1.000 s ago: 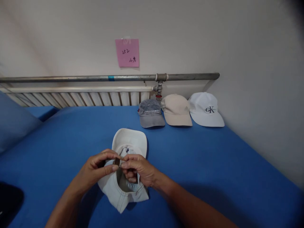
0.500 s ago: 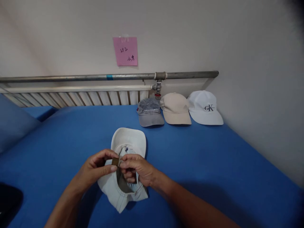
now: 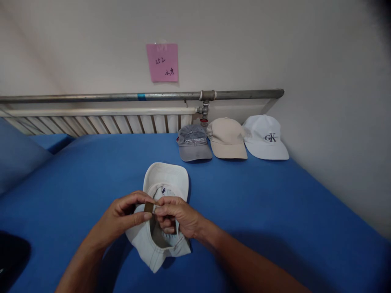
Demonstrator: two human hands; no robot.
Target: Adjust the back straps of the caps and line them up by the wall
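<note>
A pale cap [image 3: 166, 177] lies on the blue surface with its inside facing up and its brim pointing away from me. Between the thumb and fingers of my left hand [image 3: 124, 213] is a small brown buckle [image 3: 148, 207] at the cap's back strap. My right hand [image 3: 180, 215] pinches the end of the strap just right of the buckle, its lower fingers curled over the cap's opening. The fingertips of both hands nearly touch.
A grey cap [image 3: 194, 144], a beige cap [image 3: 228, 138] and a white cap [image 3: 265, 138] stand in a row at the back of the blue surface [image 3: 91, 175]. Behind run a metal pipe [image 3: 106, 97] and a radiator [image 3: 122, 124]. A black object [image 3: 12, 256] sits at the left edge.
The view has shifted very slightly. Both hands keep their places at the buckle, with the right fingertips marginally closer to the left ones.
</note>
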